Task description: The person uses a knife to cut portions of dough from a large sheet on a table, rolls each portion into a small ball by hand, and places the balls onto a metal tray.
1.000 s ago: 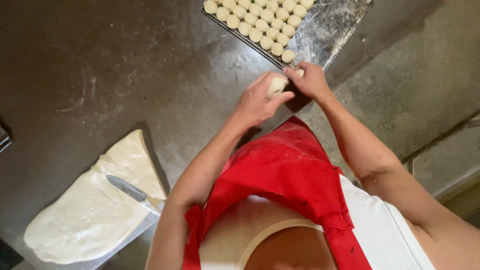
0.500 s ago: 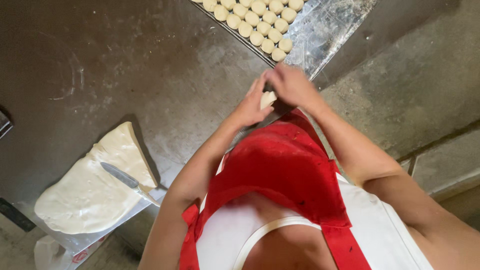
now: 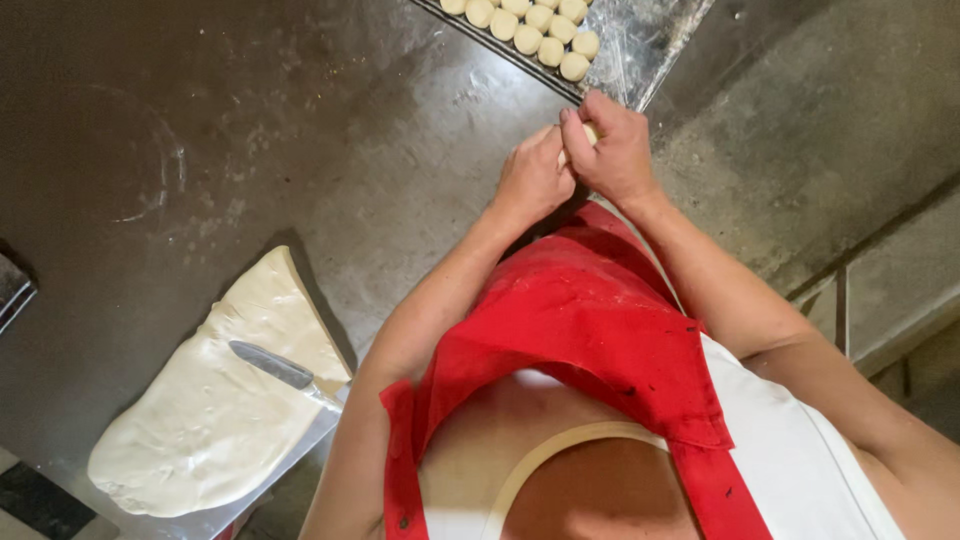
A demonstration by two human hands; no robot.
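Note:
My left hand (image 3: 532, 176) and my right hand (image 3: 612, 152) are pressed together around a small piece of pale dough (image 3: 589, 133), of which only a sliver shows between the fingers. Both hands hover just in front of a metal tray (image 3: 640, 50) at the top of the view. The tray holds several small round dough balls (image 3: 550, 30) set in rows. A red apron (image 3: 580, 330) covers my front below the hands.
A large flat slab of dough (image 3: 215, 400) lies at the lower left on a sheet, with a knife (image 3: 275, 367) resting on top of it. The dark, flour-streaked metal worktop (image 3: 250, 130) fills the left. A concrete floor (image 3: 850, 130) lies to the right.
My hands have closed tighter around the dough piece, hiding most of it. The view has shifted, so the tray and hands sit higher in the frame.

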